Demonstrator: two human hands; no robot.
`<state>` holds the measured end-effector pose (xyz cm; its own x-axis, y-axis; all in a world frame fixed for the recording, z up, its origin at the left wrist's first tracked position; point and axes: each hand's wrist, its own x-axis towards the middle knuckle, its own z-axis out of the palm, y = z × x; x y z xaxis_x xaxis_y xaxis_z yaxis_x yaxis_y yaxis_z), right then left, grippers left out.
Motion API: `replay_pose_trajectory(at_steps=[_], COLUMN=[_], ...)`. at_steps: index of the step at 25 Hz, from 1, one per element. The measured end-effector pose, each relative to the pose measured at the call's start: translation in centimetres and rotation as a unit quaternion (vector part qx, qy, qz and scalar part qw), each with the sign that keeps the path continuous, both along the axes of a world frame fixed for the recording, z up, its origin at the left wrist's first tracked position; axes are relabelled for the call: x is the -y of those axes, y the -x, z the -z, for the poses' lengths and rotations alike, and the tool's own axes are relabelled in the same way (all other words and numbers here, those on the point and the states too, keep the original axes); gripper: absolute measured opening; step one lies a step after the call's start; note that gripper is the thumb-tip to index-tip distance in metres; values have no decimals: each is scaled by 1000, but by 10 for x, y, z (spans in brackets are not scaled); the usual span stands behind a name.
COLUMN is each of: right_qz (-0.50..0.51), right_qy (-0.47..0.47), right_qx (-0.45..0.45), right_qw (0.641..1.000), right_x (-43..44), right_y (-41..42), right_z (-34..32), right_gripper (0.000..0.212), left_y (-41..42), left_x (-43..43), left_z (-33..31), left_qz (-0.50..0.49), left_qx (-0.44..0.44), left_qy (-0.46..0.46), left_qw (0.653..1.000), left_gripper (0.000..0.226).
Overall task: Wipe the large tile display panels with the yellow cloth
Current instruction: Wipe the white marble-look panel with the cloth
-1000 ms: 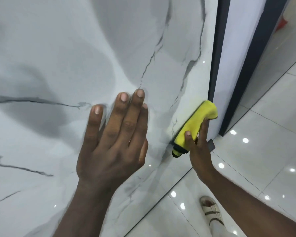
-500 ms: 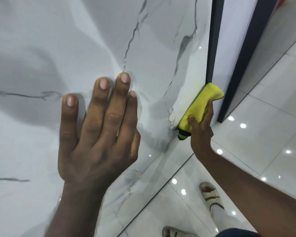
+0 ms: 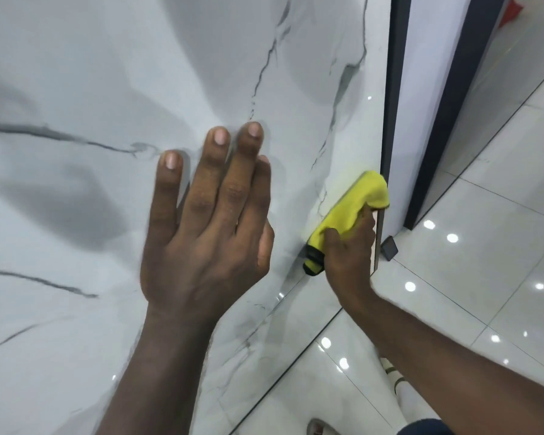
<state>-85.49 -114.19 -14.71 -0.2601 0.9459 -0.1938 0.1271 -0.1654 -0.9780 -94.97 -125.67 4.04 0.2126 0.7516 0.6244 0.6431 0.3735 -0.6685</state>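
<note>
A large white marble-look tile panel (image 3: 91, 89) with grey veins fills the left and middle of the view. My left hand (image 3: 208, 227) lies flat against it, fingers straight and pointing up. My right hand (image 3: 349, 249) grips a folded yellow cloth (image 3: 349, 211) with a black edge and presses it on the panel's lower right corner, right by the panel's edge.
A dark vertical frame (image 3: 393, 89) borders the panel on the right, with a white panel (image 3: 421, 105) and a second dark frame (image 3: 446, 120) beyond it. Glossy white floor tiles (image 3: 484, 262) spread to the right. A small dark block (image 3: 389, 248) sits on the floor. My sandalled foot (image 3: 396, 378) is below.
My right hand with the cloth has slid slightly along the panel's right edge near the bottom corner. My left hand stays flat on the panel; the view has shifted.
</note>
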Motion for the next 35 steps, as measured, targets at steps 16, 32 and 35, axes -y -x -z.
replay_pose_trajectory(at_steps=[16,32,35], right_qz=[119,102,40], right_qy=[-137,21,-152], right_qx=[-163,-83,-97], right_qw=[970,991,983], right_x=[110,112,146], right_y=[49,37,27], right_z=[-222,-113,-92], right_gripper=[71,57,65], left_y=[14,32,30], left_x=[165,166,168], left_z=[-76,-49,-49], left_qz=[29,10,-1], left_qx=[152,21,-15], left_qy=[-136,2,-8], left_qw=[979,1000,1000], left_gripper=[46,43,41])
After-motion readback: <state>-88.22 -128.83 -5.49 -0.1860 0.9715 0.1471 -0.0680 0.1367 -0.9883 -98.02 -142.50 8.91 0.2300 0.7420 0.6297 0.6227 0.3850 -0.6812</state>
